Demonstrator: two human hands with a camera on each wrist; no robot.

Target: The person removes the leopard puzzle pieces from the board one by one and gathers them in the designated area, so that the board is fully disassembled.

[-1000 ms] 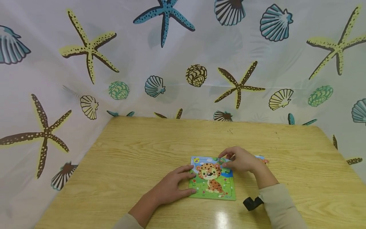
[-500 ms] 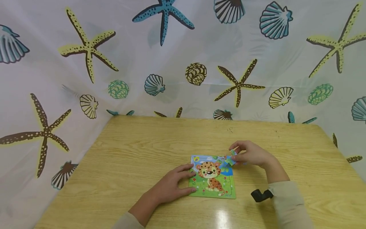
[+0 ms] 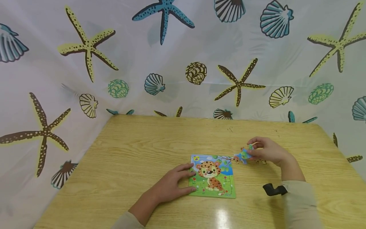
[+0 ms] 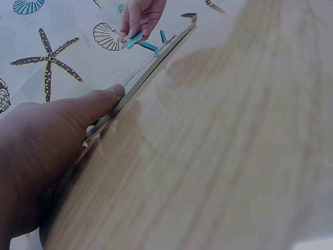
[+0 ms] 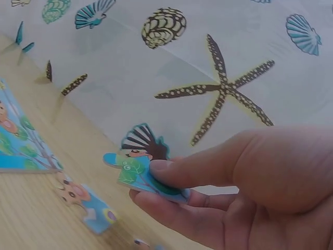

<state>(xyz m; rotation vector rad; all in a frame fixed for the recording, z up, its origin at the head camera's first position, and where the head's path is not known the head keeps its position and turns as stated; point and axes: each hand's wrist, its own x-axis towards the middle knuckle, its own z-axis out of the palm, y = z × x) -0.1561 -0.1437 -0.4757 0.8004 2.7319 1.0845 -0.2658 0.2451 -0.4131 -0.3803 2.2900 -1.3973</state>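
Note:
A square jigsaw puzzle [image 3: 211, 187] with a spotted leopard cub on green and blue lies flat on the table. My left hand [image 3: 173, 186] rests along its left side, fingertips over the edge; in the left wrist view the thumb [image 4: 101, 104] touches the board's edge. To the right of the puzzle, my right hand [image 3: 271, 151] pinches a blue puzzle piece [image 5: 136, 174] with green leaves between thumb and fingers, above the table. Below it, a loose orange-and-blue puzzle piece [image 5: 99, 216] lies near the board's corner. Another spotted piece [image 3: 261, 162] shows partly under the right hand.
The wooden table [image 3: 148, 143] reaches back to a hanging sheet [image 3: 183, 41] printed with starfish and shells, which also closes off both sides. A black wrist mount [image 3: 274, 190] juts from the right sleeve, over the table.
My right hand has lifted away from the puzzle's upper right corner and moved right, carrying the leafy puzzle piece. More of that corner now shows. The left hand stays in place.

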